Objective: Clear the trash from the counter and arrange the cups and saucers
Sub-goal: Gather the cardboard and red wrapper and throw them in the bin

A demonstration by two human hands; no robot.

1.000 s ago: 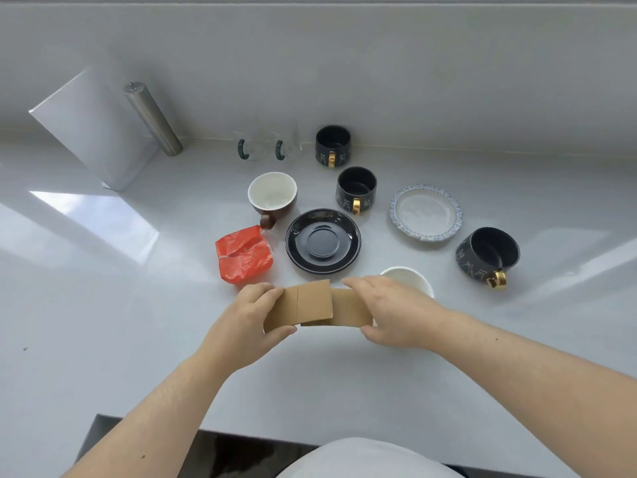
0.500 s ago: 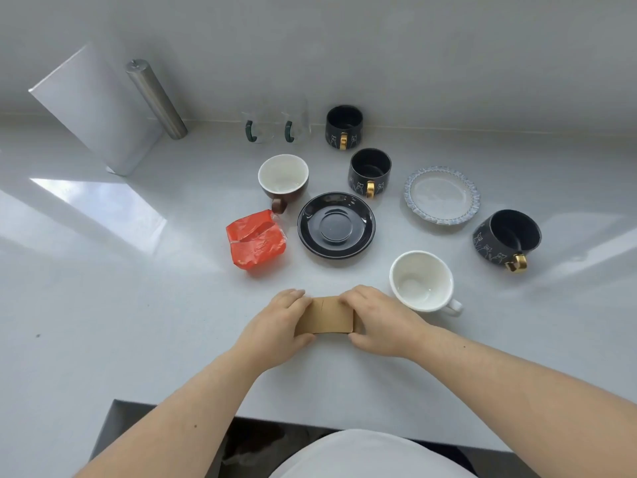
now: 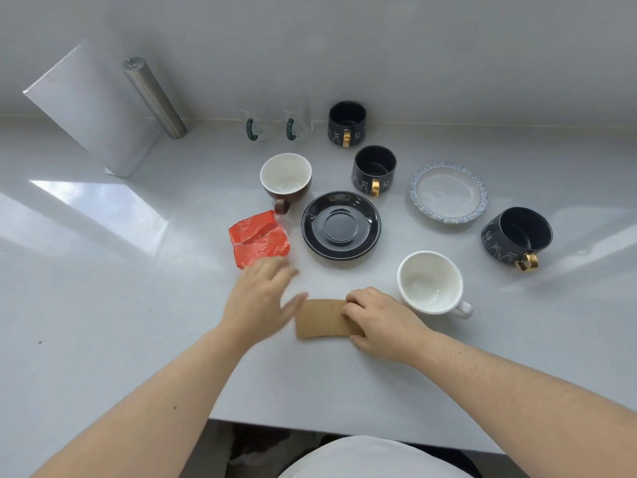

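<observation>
A folded brown cardboard sleeve (image 3: 319,319) lies flat on the white counter (image 3: 103,305), pinned at its right end by my right hand (image 3: 377,322). My left hand (image 3: 262,298) is open and blurred, just left of the sleeve, fingers near a crumpled red wrapper (image 3: 258,241). A black saucer (image 3: 341,225) sits beyond. A white cup (image 3: 431,282) stands right of my right hand. A brown cup with white inside (image 3: 286,177), three dark cups with gold handles (image 3: 346,123) (image 3: 375,170) (image 3: 517,236) and a blue-rimmed glass saucer (image 3: 448,192) are spread behind.
Two clear glass mugs with green handles (image 3: 275,124) stand at the back wall. A steel cylinder (image 3: 153,96) and a white board (image 3: 93,108) lean at the back left. The counter's front edge (image 3: 310,427) runs just below my forearms.
The sleeve went from stretched out between both hands to folded flat on the counter. My left hand has let go of it and moved up and left toward the red wrapper.
</observation>
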